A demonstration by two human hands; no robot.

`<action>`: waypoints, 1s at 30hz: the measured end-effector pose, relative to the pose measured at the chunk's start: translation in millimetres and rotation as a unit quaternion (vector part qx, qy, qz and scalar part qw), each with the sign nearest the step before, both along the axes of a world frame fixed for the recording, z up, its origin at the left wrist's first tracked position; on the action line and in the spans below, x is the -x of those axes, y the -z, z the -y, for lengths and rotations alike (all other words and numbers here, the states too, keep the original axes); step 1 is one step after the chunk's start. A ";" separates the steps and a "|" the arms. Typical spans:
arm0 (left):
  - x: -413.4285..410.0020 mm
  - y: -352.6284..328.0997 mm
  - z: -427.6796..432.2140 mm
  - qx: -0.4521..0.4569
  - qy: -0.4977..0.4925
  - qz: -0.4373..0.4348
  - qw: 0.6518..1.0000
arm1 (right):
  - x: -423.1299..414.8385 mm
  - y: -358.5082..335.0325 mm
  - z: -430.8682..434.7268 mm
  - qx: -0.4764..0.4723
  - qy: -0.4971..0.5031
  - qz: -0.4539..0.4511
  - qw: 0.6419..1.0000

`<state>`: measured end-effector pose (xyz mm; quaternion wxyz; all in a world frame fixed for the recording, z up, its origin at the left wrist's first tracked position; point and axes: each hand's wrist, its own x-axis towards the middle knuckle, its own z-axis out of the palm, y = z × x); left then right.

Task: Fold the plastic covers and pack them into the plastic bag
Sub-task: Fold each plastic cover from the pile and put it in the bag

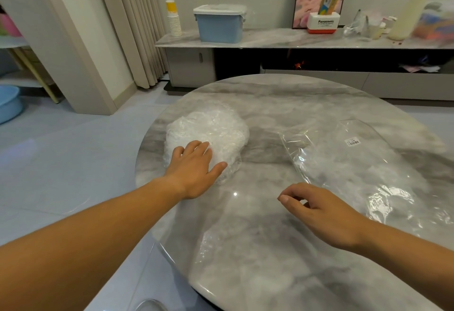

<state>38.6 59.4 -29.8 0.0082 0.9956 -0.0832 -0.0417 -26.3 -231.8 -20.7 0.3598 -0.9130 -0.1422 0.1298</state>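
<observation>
Pressing down on a crumpled, cloudy-clear heap of thin plastic covers (208, 129), the left hand (194, 168) is lying palm-down with its fingers straight and spread apart, the fingertips sinking into the near side of the heap and the thumb stretching out along its lower rim. The heap is sitting near the left edge of the round grey marble tabletop (270, 94), bunched into a loose mound. The right hand (319, 212) is hovering over the near middle of the tabletop, its fingers loosely curled and its thumb pointing toward the left hand, with nothing visible between them. Just beyond that hand, a flat, clear plastic bag (356, 170) is lying toward the right edge of the tabletop, its glossy surface catching the light, and a small white barcode label (353, 142) is showing near its far end. The heap and the bag are lying well apart, with bare marble between them. Behind the table, a long marble-topped sideboard (270, 38) is carrying a stack of white paper cups with a yellow top (174, 19), a pale blue storage box with a white lid (219, 25) and a white-and-red box lettered Panasonic (322, 24). A blue basin (8, 104) is standing on the floor at the far left.
</observation>
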 end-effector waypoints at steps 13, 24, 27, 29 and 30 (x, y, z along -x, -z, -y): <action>51.0 -26.9 29.4 -0.005 0.156 0.077 0.985 | -2.4 -5.4 -1.3 -0.065 0.031 0.062 0.995; 124.5 5.5 58.8 0.084 0.315 -0.089 0.941 | 42.5 19.3 24.6 0.044 -0.119 0.191 0.973; 113.5 6.5 47.2 0.139 0.271 -0.055 0.951 | 49.2 27.7 28.3 0.062 -0.144 0.141 0.978; 104.2 7.9 41.2 0.115 0.259 -0.050 0.958 | 51.8 32.0 31.1 0.071 -0.155 0.121 0.978; 101.0 9.0 40.2 0.103 0.260 -0.054 0.959 | 52.8 32.9 32.9 0.070 -0.159 0.115 0.978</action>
